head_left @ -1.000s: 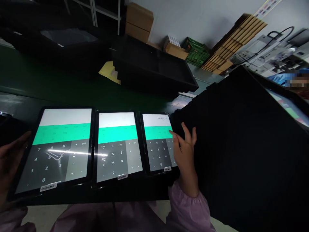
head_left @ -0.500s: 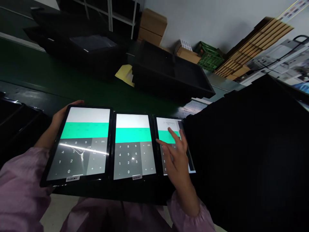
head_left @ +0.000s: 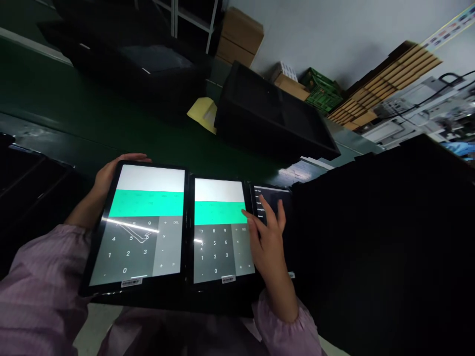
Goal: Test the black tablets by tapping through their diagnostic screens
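Three tablets lie side by side in front of me. The left tablet (head_left: 143,227) and the middle tablet (head_left: 219,230) show a calculator with a green band. The right tablet (head_left: 272,202) shows a dark screen with a short white text menu. My left hand (head_left: 107,173) grips the upper left edge of the left tablet, fingers curled over its top. My right hand (head_left: 267,237) hovers over the right tablet with fingers spread, one fingertip on the dark screen.
A green conveyor belt (head_left: 81,118) runs behind the tablets. A large black tray (head_left: 274,118) and a yellow sheet (head_left: 204,112) lie on it. A big black panel (head_left: 386,237) fills the right. Cardboard boxes (head_left: 241,34) and a green crate (head_left: 319,91) stand at the back.
The right tablet's screen went from the calculator to a dark menu. My left hand came up to hold the left tablet's top edge. My right hand moved left across the right tablet.
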The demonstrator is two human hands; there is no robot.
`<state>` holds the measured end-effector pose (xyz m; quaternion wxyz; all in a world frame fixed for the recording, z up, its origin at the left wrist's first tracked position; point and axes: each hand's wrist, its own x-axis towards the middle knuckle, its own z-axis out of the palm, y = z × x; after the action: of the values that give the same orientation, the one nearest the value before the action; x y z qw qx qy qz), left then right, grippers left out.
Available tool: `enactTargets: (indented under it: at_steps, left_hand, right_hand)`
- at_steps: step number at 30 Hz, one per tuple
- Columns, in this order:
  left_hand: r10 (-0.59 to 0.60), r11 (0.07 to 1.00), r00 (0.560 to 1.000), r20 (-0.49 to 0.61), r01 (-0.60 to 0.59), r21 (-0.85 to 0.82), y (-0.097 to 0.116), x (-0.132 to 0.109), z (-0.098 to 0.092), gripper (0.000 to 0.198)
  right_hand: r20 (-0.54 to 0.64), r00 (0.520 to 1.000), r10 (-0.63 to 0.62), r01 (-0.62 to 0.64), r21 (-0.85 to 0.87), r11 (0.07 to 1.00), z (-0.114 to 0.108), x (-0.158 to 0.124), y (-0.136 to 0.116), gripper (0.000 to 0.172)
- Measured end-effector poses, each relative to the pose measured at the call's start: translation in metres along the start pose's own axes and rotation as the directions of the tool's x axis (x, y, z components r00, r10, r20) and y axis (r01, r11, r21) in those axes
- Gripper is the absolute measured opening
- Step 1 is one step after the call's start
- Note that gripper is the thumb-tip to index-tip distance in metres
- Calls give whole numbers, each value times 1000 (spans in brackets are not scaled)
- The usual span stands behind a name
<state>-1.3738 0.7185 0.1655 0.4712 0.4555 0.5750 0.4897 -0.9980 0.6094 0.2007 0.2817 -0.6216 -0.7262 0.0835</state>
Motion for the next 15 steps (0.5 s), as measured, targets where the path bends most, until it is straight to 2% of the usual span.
enactTargets:
  at_steps: [3,7,9,12,15]
  left_hand:
    - [-45,982,998,36,51,-182,-5,3,-2,51]
    - [-42,994,998,-46,37,-104,-1,1,0,45]
    - [-10,998,997,-81,6,-60,2,-1,2,41]
    - [25,996,996,-89,-33,-82,3,-2,3,38]
    - [-6,993,994,-111,-7,-118,3,-2,2,36]
  right_hand:
    - [23,999,-39,39,-3,999,-1,0,-4,37]
    - [85,992,-93,93,1,996,-1,2,-6,34]
    - [40,996,-81,81,-15,997,-1,2,-3,35]
    - [-15,997,-77,77,-29,997,-3,-1,-2,35]
    - [14,983,-182,182,22,983,-7,-7,-15,31]
